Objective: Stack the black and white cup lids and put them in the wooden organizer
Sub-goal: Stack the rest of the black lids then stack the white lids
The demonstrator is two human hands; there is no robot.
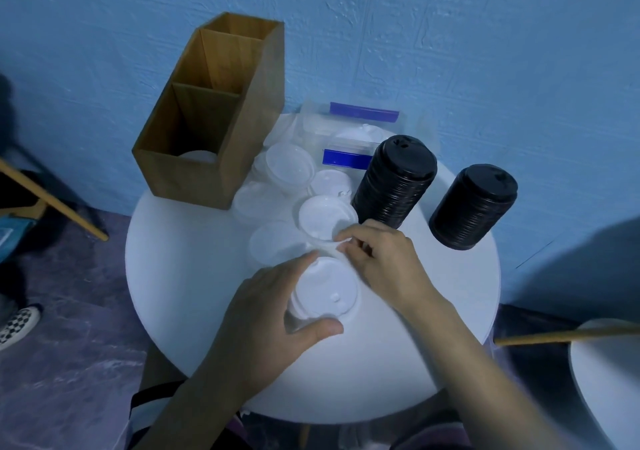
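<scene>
**White lids in both hands at the centre of the table**

A white lid stack (325, 290) is held low in the centre of the frame, gripped by the left hand (273, 314) with thumb below and fingers curled over its far side. How many lids it holds cannot be told, since white plastic blurs into the white tabletop. Just above it a single white lid (323, 219) is pinched at its near rim by the curled fingers of the right hand (384, 262). The contact point is partly hidden by the knuckles.

More loose pale lids (287, 163) are scattered above and to the left, and their outlines are hard to separate. Behind them zip bags (363, 111) with blue strips are lying — the contents are indistinct. Two black lid stacks are seen to the right: the taller black stack (394, 182) just beside the right hand, the shorter black stack (472, 207) nearer the table's right edge.

The wooden organizer (214, 113) is set at the upper left, on the rim of the round table (194, 276) and against the blue wall (485, 51). It has three compartments, and something white (199, 156) is glimpsed in the nearest. The far one is mostly hidden.

Bare tabletop is left at the lower left and lower right. A wooden chair leg (52, 200) and a checkered shoe (17, 323) are cut off at the left edge, and a second white surface (609, 380) at the lower right.
</scene>
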